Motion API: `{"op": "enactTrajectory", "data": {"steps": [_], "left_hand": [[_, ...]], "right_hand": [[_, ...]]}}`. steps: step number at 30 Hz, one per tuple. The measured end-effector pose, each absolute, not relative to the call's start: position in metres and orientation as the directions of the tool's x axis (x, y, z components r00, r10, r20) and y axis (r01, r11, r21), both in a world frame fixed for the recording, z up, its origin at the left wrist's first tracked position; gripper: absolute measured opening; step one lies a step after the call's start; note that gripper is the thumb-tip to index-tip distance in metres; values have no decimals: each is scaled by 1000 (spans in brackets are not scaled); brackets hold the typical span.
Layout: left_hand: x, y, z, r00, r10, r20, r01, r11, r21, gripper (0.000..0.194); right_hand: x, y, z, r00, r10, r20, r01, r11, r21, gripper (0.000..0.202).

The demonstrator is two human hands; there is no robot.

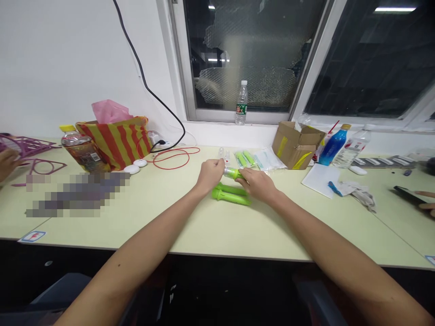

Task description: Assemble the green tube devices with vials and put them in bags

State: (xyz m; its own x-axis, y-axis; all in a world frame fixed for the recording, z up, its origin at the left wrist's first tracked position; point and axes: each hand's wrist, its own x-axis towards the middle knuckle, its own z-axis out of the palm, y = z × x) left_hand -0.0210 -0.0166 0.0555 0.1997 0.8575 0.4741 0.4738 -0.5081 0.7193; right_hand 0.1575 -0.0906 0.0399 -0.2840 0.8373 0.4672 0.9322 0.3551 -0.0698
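Both hands are closed around a green tube with a clear end [232, 173], held level just above the table. My left hand [212, 174] grips the clear end, and my right hand [256, 182] wraps the green end. Right below them lie two green plastic tubes [233, 196] side by side on the table. Beyond my hands are a small clear piece [221, 153], a bag with green parts [245, 158] and a clear plastic packet [268, 159]. What kind of item the tube is, I cannot make out.
A striped bag [125, 142], a tea bottle [81, 149] and a red cord [173, 158] are to the left. A cardboard box [295, 145], a blue bottle [335, 145] and a cloth [356, 192] stand or lie right. Other people's hands [7, 160] show at both sides.
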Motion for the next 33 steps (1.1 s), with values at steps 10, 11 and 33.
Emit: {"op": "enactTrajectory", "data": {"steps": [10,11,33], "left_hand": [[-30,-26,61,450,477,755,325,-875,359,42],[-30,-27,61,472,439,765,313,-894,320,41],[-28,-34,63,307,609,731,280,-792,542,44]], "right_hand": [[182,-92,56,-532,843,78,333,293,-896,39],[185,-92,57,-574,819,12,283,212,-935,39],[171,-98,63,-434,872,228,475,436,-764,41]]}}
